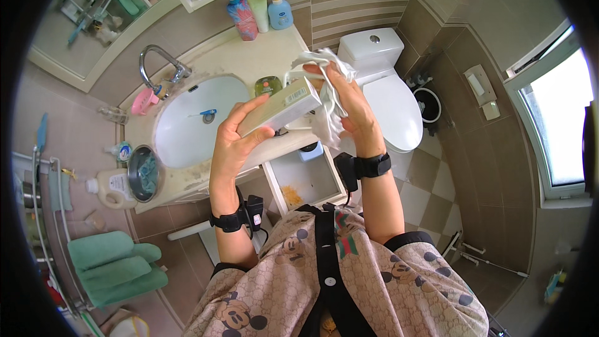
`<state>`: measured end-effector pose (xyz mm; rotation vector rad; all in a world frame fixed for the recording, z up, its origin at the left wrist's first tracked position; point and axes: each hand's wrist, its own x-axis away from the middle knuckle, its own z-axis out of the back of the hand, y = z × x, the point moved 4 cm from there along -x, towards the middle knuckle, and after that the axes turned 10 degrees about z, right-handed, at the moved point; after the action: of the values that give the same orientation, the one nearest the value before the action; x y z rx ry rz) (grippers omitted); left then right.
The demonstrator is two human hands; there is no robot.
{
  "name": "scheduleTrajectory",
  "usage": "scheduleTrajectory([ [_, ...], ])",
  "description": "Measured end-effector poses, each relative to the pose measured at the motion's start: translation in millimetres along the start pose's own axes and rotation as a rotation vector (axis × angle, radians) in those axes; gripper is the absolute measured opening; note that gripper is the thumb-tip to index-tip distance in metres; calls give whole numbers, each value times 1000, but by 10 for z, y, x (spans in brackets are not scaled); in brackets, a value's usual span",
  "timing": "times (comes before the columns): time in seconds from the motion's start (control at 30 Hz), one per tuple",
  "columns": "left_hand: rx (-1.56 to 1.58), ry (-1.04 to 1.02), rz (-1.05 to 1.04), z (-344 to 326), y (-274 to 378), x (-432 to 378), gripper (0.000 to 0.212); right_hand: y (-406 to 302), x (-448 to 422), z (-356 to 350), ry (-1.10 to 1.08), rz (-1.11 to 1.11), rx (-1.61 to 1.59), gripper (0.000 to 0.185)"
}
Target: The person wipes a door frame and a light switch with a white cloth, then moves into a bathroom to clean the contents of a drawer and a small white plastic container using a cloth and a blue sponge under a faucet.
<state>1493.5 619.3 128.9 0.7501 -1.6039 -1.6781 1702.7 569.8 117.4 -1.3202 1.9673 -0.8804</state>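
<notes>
A pale rectangular cardboard box (277,108) with a barcode on its end is gripped in my left hand (236,133), fingers on top and thumb on the near side. My right hand (355,105) holds a crumpled white cloth or tissue (327,124), close to the box's barcode end. Both hands are above the right part of the washbasin counter (220,63). Behind the box, a green jar (268,85) and a white tray (294,76) stand on the counter, partly hidden. Below my hands a drawer (302,180) is pulled out, with a blue item (311,150) and an orange-brown stain inside.
The oval basin (187,131) has a blue-handled item (208,112) near its drain, beneath a chrome faucet (161,51). A metal bowl (144,173) and a plastic jug (112,189) sit left. Bottles (259,16) line the back; a toilet (393,112) stands right. Green towels (114,267) hang at left.
</notes>
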Motion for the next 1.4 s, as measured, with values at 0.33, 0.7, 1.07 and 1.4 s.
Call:
scheduleTrajectory([
  [0.33,293,291,-270,19,279,-38,72,50,50,-258,-107,117,50,30],
  [0.7,884,13,-128,-74,-36,-164,44,45,80,-127,-312,-19,435,44],
  [1.07,862,-16,5,-271,-136,-151,43,-13,146,-658,-438,399,694,58],
  [1.4,910,-194,37,-210,-172,-128,50,-108,-9,-338,37,444,645,32],
])
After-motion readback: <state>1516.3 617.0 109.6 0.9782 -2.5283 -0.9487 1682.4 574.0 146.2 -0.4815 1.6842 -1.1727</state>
